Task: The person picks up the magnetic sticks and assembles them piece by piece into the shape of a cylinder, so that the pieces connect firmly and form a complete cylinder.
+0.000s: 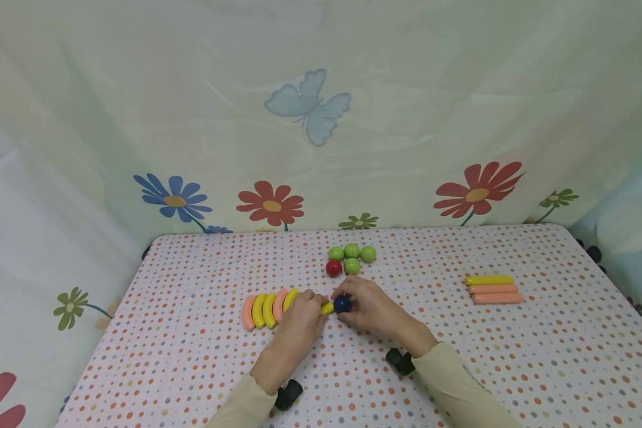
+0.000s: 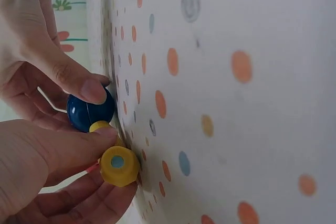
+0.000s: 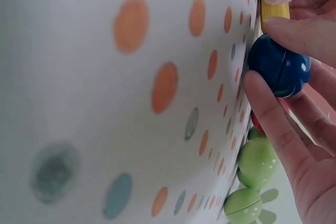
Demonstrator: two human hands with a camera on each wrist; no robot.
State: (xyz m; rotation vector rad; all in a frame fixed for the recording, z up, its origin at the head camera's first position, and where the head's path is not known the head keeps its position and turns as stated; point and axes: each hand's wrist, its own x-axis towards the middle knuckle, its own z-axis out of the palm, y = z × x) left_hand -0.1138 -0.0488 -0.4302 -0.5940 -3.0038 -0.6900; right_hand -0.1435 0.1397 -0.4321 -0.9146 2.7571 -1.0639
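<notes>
Between thumb and fingers, my left hand [image 1: 301, 318] pinches a yellow rod [image 1: 327, 308] low over the dotted tabletop. The rod's near end, with a grey-blue disc [image 2: 117, 161] at its centre, faces the left wrist camera. My right hand [image 1: 373, 306] grips a glossy dark blue ball [image 1: 342, 304] with a thin seam round it. Rod and ball meet end-on, with the right thumb laid on the ball near the joint in the right wrist view. Most of the rod is hidden by the left fingers in the head view.
Left of the hands lies a row of curved pink pieces [image 1: 248, 313] and curved yellow pieces [image 1: 268, 310]. Several green balls [image 1: 351, 251] and a red ball [image 1: 334, 268] sit behind the hands. At the right, a yellow stick [image 1: 489, 280] lies beside pink sticks [image 1: 496, 298].
</notes>
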